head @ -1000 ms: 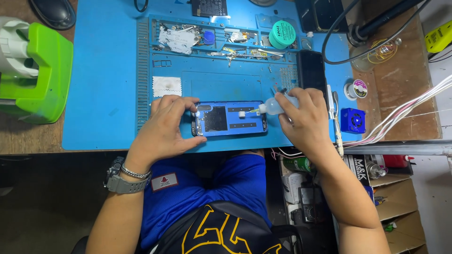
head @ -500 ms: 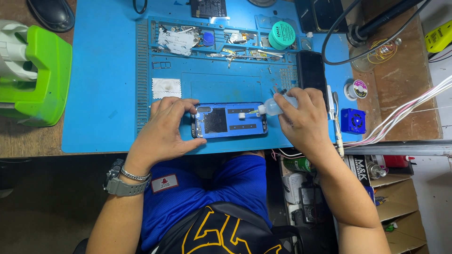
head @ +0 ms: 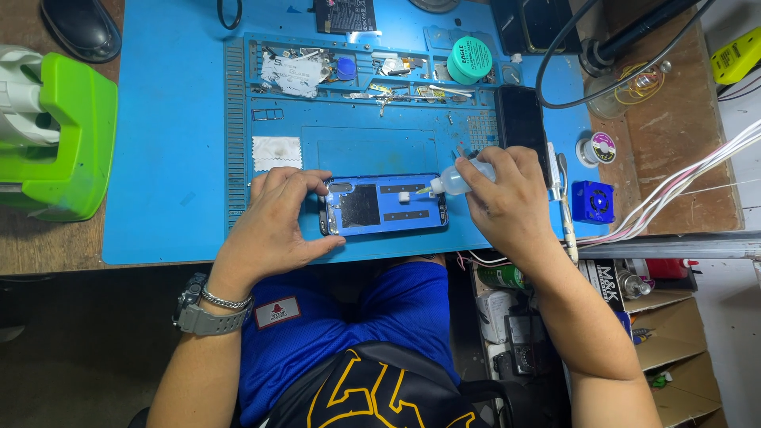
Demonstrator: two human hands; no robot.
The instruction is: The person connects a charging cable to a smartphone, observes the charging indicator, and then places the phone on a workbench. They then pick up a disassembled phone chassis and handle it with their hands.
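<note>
Your left hand point(head: 273, 218) clamps the opened phone point(head: 386, 204) by its left end, thumb under the near edge and fingers curled over the far edge; the phone lies flat on the blue work mat point(head: 174, 158), its length running off to the right of that grip; your right hand point(head: 507, 198) pinches a small clear squeeze bottle point(head: 456, 179) between thumb and fingers, the nozzle slanting down and leftward from the pinch until its tip sits at the right part of the phone's inner face, beside a small white patch point(head: 403, 196); against the earlier frames almost nothing has shifted; both hands hold the same places, the phone has not slid, and the bottle's tip stays at the same spot; just beyond your left fingers a white cloth square point(head: 277, 153) rests on the mat; just past your right knuckles lies a dark phone point(head: 522, 123); farther out sits a round green tin point(head: 471, 59).
</note>
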